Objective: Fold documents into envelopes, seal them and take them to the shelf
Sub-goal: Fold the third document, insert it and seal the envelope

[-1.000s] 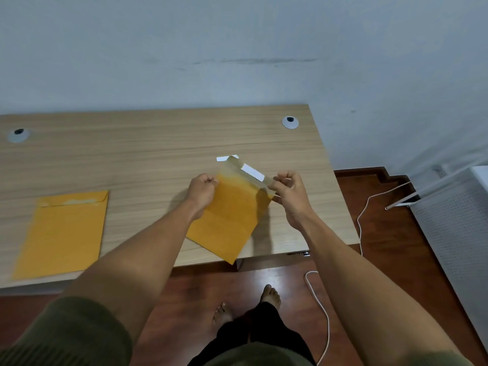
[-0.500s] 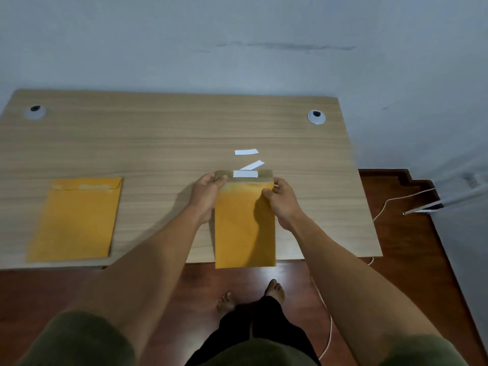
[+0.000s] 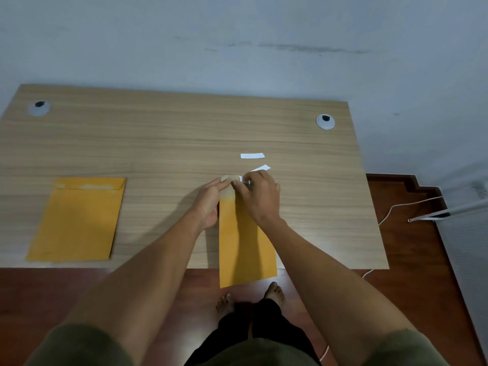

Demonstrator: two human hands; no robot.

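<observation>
A yellow envelope (image 3: 244, 247) lies lengthwise on the wooden desk (image 3: 171, 143), its lower end hanging over the front edge. My left hand (image 3: 211, 202) holds its top left corner by the flap. My right hand (image 3: 260, 198) is over the top of the envelope and pinches a white strip at the flap. A second yellow envelope (image 3: 79, 217) lies flat at the left of the desk with its flap folded down. No documents are visible.
Two white paper strips (image 3: 252, 155) (image 3: 261, 168) lie on the desk just beyond my hands. Cable grommets (image 3: 325, 121) (image 3: 39, 108) sit at the far corners. A white cable (image 3: 396, 207) runs over the wood floor at right. My bare feet stand below the desk edge.
The envelope went from tilted in the air to lying straight on the desk. My right hand has moved left across the flap and now pinches the white strip there.
</observation>
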